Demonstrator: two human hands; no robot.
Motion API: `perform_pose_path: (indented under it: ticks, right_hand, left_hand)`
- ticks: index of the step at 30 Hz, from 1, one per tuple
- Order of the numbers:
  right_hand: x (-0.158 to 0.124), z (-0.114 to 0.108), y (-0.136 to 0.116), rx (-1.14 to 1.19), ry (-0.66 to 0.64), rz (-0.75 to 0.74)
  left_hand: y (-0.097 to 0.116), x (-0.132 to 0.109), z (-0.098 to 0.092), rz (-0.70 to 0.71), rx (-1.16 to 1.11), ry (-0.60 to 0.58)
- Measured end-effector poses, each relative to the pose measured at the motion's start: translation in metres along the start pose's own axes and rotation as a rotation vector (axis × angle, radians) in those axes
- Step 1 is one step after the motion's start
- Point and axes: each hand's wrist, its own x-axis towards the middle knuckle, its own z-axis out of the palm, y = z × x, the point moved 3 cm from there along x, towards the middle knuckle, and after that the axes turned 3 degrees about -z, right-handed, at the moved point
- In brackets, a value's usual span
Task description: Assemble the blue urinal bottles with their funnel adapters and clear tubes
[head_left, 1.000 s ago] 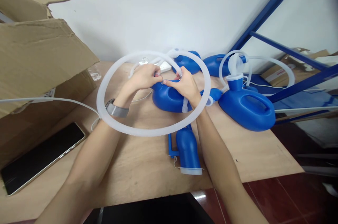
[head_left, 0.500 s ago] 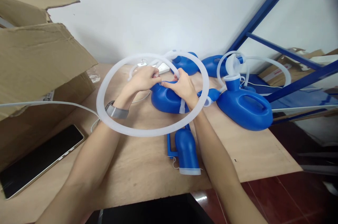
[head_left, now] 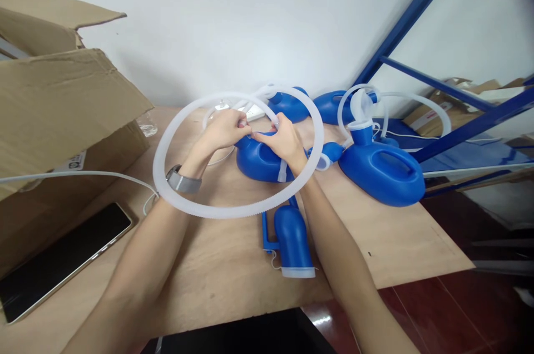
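A long translucent corrugated hose [head_left: 221, 211] loops around both wrists above the table. My right hand [head_left: 283, 139] has its fingers closed round one hose end. Close beside it, my left hand [head_left: 227, 128] is pinched at the neck of a blue bottle; what lies between its fingertips is too small to make out. That blue bottle [head_left: 254, 162] rests on its side under the hands, partly hidden by my right hand. Nearer the front edge lies a blue urinal-shaped piece [head_left: 293, 237] with a white rim, between my forearms.
On the right stands a large blue bottle [head_left: 384, 173] with a white funnel lid. More blue bottles [head_left: 287, 104] lie by the wall. A cardboard box [head_left: 67, 103] and black phone [head_left: 67, 259] are left. A blue metal frame [head_left: 417, 9] rises at right.
The whole view has shifted slightly. Both hands stay close together over the blue bottle, with the hose still looped round the wrists.
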Motion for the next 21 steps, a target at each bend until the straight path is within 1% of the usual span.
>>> perform_pose_path:
  ticks: [2, 5, 8, 12, 14, 17, 19, 21]
  right_hand:
    - [-0.001, -0.001, 0.0, -0.008, 0.003, 0.005]
    - [-0.001, -0.002, 0.002, 0.033, -0.018, -0.016]
    - [0.003, -0.003, 0.006, 0.167, -0.028, -0.067]
    - [0.006, -0.01, 0.005, 0.377, 0.056, -0.129]
    - [0.005, -0.017, -0.001, 0.404, 0.089, -0.156]
    - [0.001, -0.032, -0.013, 0.426, 0.098, -0.188]
    - [-0.001, -0.042, -0.015, 0.497, 0.084, -0.157]
    - [-0.002, -0.048, -0.013, 0.598, 0.045, -0.078]
  left_hand:
    - [0.001, -0.002, -0.001, -0.003, 0.024, 0.024]
    - [0.008, -0.008, -0.004, 0.055, 0.041, 0.085]
    - [0.019, -0.015, -0.008, 0.134, 0.057, 0.154]
    - [0.035, -0.023, -0.014, 0.244, -0.05, 0.209]
    - [0.041, -0.026, -0.019, 0.282, -0.103, 0.223]
    - [0.049, -0.03, -0.026, 0.319, -0.13, 0.228]
    - [0.052, -0.032, -0.028, 0.331, -0.119, 0.201]
    - [0.053, -0.032, -0.026, 0.344, -0.089, 0.154]
